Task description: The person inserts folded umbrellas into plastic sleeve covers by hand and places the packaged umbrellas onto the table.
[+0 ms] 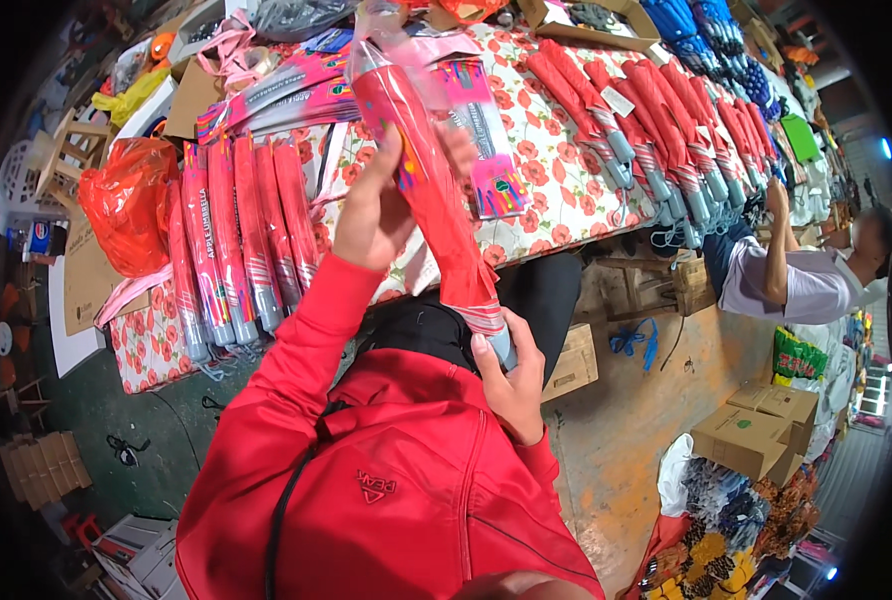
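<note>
Sleeving, I reckon: right hand (514,378) grips the red umbrella (429,215) by its grey handle (503,350), left hand (372,215) around it, can't tell how tightly; next pull needs straightness.

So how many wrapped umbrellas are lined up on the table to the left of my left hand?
6 visible umbrellas, side by side on the flowered tablecloth, running rightward from the orange-red bag; others may be hidden.

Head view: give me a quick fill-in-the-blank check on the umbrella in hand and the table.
1. With the left hand higher up, the right hand grips the red umbrella by its grey ____.
2. The white tablecloth is printed with red ____.
3. In the picture, the orange-red bag lies to the ____ of the wrapped umbrellas.

Missing words: handle; flowers; left.
</note>
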The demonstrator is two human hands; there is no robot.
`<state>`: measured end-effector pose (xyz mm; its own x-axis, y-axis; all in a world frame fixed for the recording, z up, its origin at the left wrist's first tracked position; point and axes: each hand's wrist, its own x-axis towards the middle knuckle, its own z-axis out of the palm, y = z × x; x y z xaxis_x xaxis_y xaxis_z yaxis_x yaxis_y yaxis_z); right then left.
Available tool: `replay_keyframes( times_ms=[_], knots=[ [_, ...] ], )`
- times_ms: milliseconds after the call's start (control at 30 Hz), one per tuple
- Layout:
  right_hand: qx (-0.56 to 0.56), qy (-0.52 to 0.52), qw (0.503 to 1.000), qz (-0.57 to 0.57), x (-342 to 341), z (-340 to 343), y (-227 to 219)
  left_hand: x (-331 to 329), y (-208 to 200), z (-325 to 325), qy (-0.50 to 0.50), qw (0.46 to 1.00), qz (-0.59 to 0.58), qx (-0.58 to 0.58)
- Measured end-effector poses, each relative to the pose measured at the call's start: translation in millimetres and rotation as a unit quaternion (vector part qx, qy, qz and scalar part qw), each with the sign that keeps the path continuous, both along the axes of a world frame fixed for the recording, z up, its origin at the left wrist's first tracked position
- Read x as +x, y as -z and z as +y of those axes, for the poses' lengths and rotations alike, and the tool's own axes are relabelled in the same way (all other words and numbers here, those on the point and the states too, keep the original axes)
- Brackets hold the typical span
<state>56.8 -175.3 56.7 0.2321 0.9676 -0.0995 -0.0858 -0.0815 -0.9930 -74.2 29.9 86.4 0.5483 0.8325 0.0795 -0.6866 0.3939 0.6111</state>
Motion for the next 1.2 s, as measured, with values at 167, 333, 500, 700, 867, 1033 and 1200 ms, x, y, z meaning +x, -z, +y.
replay_keyframes(
  times_ms=[167, 333, 500, 700, 867, 1033, 1200],
  knots=[
    [-0.035, -0.098, 0.977, 0.185, 8.2, 3.8, -8.2, 2.5, 25.3, -33.0, 0.085, 0.996, 0.002, 0.025],
    [0.007, -0.063, 0.985, 0.160, 3.5, 14.0, 4.6, -1.6, 33.2, -42.9, 0.094, 0.994, 0.059, -0.016],
    [0.073, 0.009, 0.994, -0.075, -2.2, 14.1, 23.7, 0.7, 48.6, -42.1, 0.081, 0.995, 0.058, -0.025],
    [-0.067, -0.172, 0.828, 0.529, 7.9, 4.5, 44.5, -5.4, 50.7, -17.8, 0.091, 0.990, 0.035, 0.105],
    [-0.080, -0.216, 0.864, 0.448, 19.4, -2.3, 61.8, -18.4, 39.9, 27.2, -0.181, 0.983, 0.023, -0.012],
    [-0.111, -0.222, 0.913, 0.325, 37.3, -12.8, 68.4, -10.0, 34.4, 25.5, -0.149, 0.988, 0.020, -0.044],
    [-0.116, -0.169, 0.946, 0.253, 30.3, -8.3, 57.4, -6.5, 47.3, 16.9, -0.128, 0.988, 0.080, -0.033]
  ],
)
